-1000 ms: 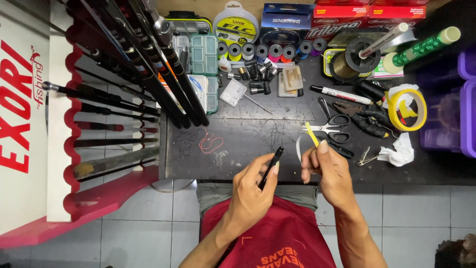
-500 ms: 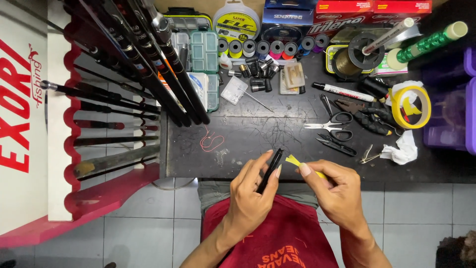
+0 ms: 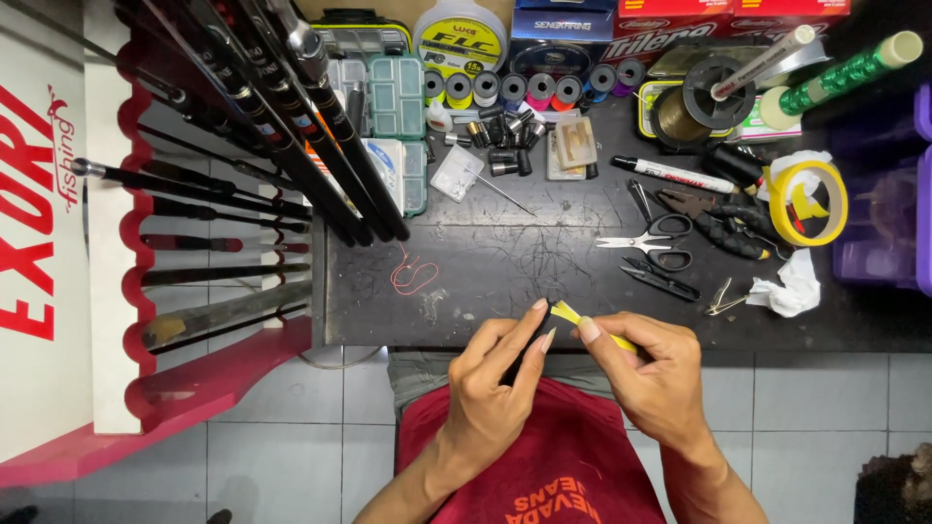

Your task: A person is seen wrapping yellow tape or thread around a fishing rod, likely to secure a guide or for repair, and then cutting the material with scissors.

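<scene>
Head view: left hand (image 3: 490, 388) fingers curled closed around a short black rod piece (image 3: 529, 342), while right hand (image 3: 652, 374) fingertips pinch a yellow tape strip (image 3: 594, 327) touching the rod's top end, just before the black worktable (image 3: 524, 262).

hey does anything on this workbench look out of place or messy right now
Mostly ordinary clutter. A crumpled white tissue lies near the dark bench's front edge, right of the scissors, and a loose loop of red thread lies alone mid-bench. Nothing looks spilled or broken.
</scene>
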